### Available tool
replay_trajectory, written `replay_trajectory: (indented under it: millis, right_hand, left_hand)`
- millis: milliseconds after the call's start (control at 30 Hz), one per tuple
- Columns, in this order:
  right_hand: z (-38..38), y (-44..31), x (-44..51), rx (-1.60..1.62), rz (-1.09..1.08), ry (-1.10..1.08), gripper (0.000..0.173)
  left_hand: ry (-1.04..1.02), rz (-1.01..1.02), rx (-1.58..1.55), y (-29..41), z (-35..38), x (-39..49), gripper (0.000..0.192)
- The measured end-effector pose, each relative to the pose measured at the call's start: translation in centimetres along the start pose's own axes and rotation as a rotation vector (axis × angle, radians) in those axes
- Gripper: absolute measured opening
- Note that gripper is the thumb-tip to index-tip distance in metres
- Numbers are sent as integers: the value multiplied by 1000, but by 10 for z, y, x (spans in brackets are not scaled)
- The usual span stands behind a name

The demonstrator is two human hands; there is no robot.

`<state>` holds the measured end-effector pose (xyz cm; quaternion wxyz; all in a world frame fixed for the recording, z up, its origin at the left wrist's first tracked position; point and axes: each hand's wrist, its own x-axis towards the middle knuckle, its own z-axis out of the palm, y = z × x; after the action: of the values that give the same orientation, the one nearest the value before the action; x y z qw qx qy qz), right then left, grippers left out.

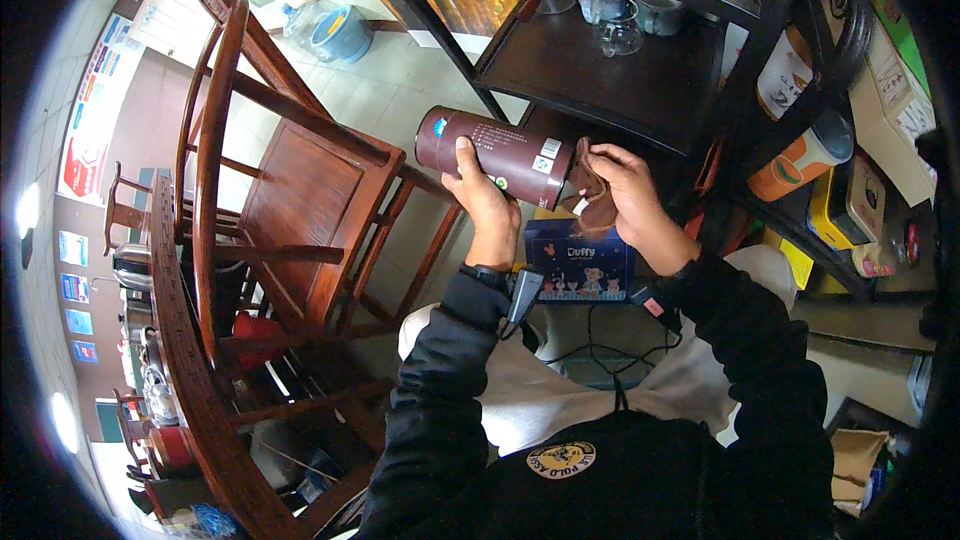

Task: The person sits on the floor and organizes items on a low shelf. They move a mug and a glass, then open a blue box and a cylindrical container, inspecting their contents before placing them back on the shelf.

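A brown cylindrical canister with printed writing and a barcode lies tilted on its side in the air before me. My left hand grips it from below, the thumb along its printed wall. At its right end, my right hand pinches a crumpled brown cloth with a small white tag. The cloth hangs close to the canister's end; whether they touch I cannot tell. Beneath both hands stands a dark blue box with cartoon bears and lettering, partly hidden by the cloth.
To the left stand a wooden armchair and a long wooden table. A dark shelf rack holding glass cups rises ahead. On the right are an orange paper bucket and a yellow tin. A blue bucket sits on the floor.
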<state>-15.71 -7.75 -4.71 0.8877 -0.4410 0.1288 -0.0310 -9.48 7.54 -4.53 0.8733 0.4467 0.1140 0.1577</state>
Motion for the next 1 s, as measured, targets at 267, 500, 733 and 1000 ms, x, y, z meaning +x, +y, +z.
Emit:
replay_trajectory:
  millis: [267, 500, 733, 1000]
  right_hand:
    - [-7, 13, -14, -553, 31, -337, 12]
    - [-21, 22, -21, -1299, -37, -453, 20]
    - [-42, 5, -24, -1356, -118, -361, 21]
    - [-65, -2, -33, -1597, -140, -324, 20]
  left_hand:
    - [67, 19, -26, 4, -1, 4, 55]
    - [-8, 185, 126, -1, -1, 6, 64]
    - [-41, 318, 534, 3, 0, 5, 86]
    - [-85, 405, 737, -21, -8, 4, 93]
